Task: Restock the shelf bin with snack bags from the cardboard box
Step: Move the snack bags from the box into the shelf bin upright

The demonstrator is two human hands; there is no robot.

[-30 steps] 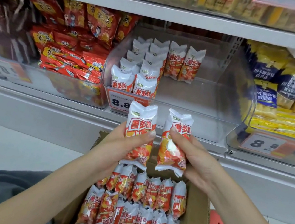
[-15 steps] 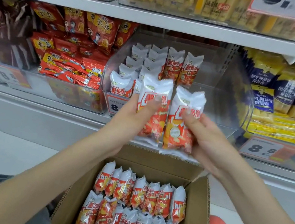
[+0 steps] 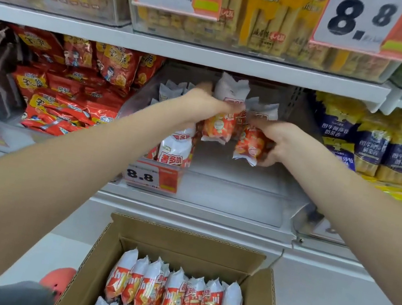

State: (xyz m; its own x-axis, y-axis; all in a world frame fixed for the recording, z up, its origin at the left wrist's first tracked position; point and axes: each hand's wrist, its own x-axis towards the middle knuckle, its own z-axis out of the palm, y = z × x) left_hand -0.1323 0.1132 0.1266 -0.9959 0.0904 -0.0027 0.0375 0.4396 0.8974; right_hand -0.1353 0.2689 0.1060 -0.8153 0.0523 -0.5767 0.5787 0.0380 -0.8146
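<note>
Both arms reach into the clear shelf bin [image 3: 239,202] on the middle shelf. My left hand [image 3: 207,103] grips a white-and-orange snack bag [image 3: 219,126] held upright near the bin's back. My right hand [image 3: 278,141] holds a second snack bag [image 3: 249,144] just to the right of it, the two bags touching. Several matching bags [image 3: 176,148] stand in rows along the bin's left side, partly hidden by my left forearm. The open cardboard box [image 3: 189,241] sits on the floor below, with several more bags [image 3: 177,296] standing in rows inside.
Red snack bags [image 3: 71,91] fill the bin to the left; blue-and-yellow bags [image 3: 388,148] fill the one to the right. The upper shelf [image 3: 185,51] overhangs close above my hands. A price tag [image 3: 152,177] hangs on the bin's front. Orange shoes [image 3: 56,281] flank the box.
Both hands rose from above the box and moved forward into the bin, carrying a bag each. The camera moved closer to the shelf.
</note>
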